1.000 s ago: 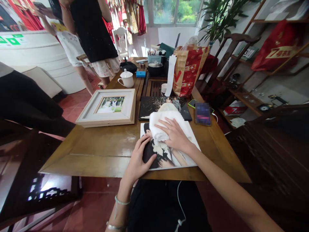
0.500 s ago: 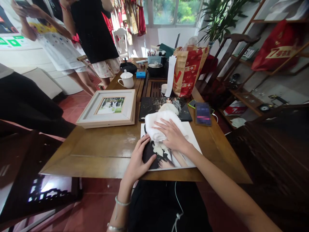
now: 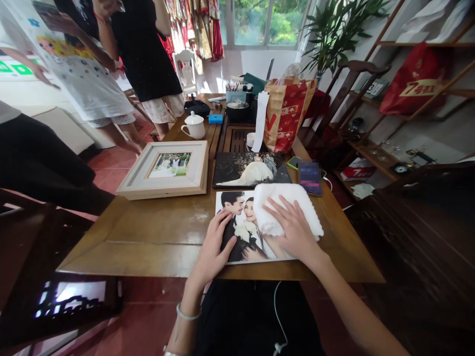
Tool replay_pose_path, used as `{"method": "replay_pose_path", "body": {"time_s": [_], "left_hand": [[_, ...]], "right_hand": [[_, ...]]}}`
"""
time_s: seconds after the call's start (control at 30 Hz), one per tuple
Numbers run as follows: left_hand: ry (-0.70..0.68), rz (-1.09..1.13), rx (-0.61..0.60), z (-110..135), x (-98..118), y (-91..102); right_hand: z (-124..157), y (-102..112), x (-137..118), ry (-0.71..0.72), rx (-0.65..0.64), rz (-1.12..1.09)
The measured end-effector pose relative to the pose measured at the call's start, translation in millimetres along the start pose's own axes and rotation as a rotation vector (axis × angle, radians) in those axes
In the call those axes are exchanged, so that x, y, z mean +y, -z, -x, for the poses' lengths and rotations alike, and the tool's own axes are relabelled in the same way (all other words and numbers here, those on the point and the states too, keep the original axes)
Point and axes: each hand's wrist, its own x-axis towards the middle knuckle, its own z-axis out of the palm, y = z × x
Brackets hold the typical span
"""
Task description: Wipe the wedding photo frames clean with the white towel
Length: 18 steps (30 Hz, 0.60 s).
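A glossy photo print [image 3: 244, 232] of a couple lies flat near the table's front edge. My left hand [image 3: 215, 244] rests on its left side, thumb and fingers apart. On the print's right part, my right hand [image 3: 293, 227] lies spread over a folded white cloth [image 3: 267, 212], pressing it down flat. The cloth hides the print's upper right and overhangs its right edge. Just behind is a dark photo panel [image 3: 232, 165] showing a couple, one in a long white dress. To the left sits a pale wooden picture frame [image 3: 139, 185] holding a smaller photo.
On the wooden table [image 3: 148, 227] stand a lidded white mug [image 3: 195, 127], a blue box [image 3: 215, 118], a black pot [image 3: 237, 111] and a red-brown paper bag [image 3: 287, 116]. A phone [image 3: 310, 178] lies at the right. People [image 3: 143, 49] stand beyond the left side.
My right hand has slid the white cloth to the right, uncovering the two faces on the print and the dark panel behind. My left hand has stayed in place.
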Motion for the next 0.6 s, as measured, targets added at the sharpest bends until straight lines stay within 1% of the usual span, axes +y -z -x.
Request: {"method": "replay_pose_path", "body": {"time_s": [0.17,0.27,0.33,0.43,0.6], "left_hand": [[0.001,-0.005,0.027,0,1,-3.4],[0.002,0.009,0.033,0,0,-3.7],[0.007,0.008,0.029,0,0,-3.0],[0.007,0.007,0.019,0,-1,-1.8],[0.012,0.015,0.006,1,-1,-0.7]], "right_hand": [[37,10,-32,0.196,-0.127,-0.027],[55,13,-40,0.280,-0.180,-0.062],[60,14,-40,0.307,-0.197,-0.093],[56,13,-31,0.276,-0.181,-0.113],[31,9,0,0.060,-0.046,-0.047]]}}
